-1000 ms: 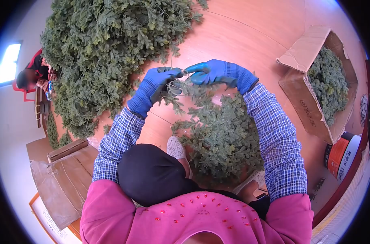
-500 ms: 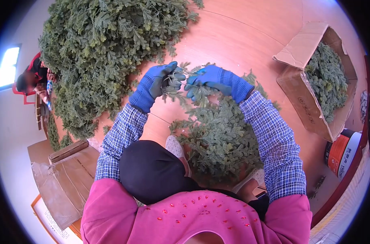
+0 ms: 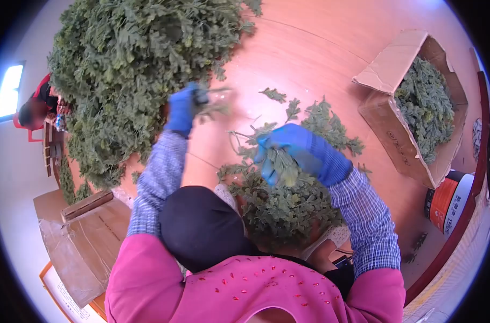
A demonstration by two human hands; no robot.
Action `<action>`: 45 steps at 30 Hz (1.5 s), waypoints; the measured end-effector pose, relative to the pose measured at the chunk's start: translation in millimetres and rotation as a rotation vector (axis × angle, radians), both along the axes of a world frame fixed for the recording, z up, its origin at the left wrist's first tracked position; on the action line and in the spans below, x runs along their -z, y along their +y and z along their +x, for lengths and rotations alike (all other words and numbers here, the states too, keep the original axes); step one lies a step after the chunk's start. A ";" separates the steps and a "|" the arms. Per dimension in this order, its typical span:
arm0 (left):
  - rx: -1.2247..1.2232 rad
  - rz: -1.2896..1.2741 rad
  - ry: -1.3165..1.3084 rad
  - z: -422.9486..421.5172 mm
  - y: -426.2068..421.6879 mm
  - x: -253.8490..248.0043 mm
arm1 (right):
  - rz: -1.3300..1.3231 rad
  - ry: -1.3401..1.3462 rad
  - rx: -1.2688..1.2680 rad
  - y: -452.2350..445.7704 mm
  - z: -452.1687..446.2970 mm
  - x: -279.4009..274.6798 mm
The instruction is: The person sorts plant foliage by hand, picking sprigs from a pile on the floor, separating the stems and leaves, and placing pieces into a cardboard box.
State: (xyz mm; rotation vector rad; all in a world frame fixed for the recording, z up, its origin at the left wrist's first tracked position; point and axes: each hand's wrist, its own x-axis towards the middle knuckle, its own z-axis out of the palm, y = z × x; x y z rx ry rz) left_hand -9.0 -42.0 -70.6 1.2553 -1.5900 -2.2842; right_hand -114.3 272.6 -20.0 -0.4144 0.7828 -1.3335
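Note:
In a blue work glove, my left hand is closed on a thin green sprig, which is smeared by motion. It is beside the large heap of green artificial-looking foliage. My right hand, gloved likewise, grips a leafy green branch whose stems stick out to the left. Below that hand, between the feet, lies a smaller pile of the same foliage. A few loose sprigs rest on the reddish floor beyond the hands.
An open cardboard box holding more foliage stands at the right, with an orange and white bucket close by. At the left are a flattened carton and another person beside the big heap.
My hands have moved apart, the left toward the large heap with a sprig, the right down and to the right with a branch. A loose sprig now shows on the floor between them.

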 end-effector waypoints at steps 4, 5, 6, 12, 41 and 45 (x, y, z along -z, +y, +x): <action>0.313 0.692 0.595 13.6 -23.3 4.9 | -0.114 -0.282 0.290 19.0 -3.4 20.2; 0.167 0.515 0.489 15.9 -8.8 -7.1 | -0.114 -0.283 0.304 21.4 -5.8 22.6; 0.139 0.543 0.420 10.3 6.4 -20.0 | -0.089 -0.309 0.294 24.4 -8.1 24.5; 0.237 0.679 0.427 -7.7 43.3 -35.3 | -0.106 -0.346 0.284 31.1 -25.2 34.6; 0.166 0.456 0.554 8.4 61.9 -61.6 | -0.020 -0.335 0.290 31.0 -48.6 25.3; 0.351 0.502 0.467 2.4 72.6 -49.0 | -0.171 -0.491 0.256 12.7 -58.8 35.2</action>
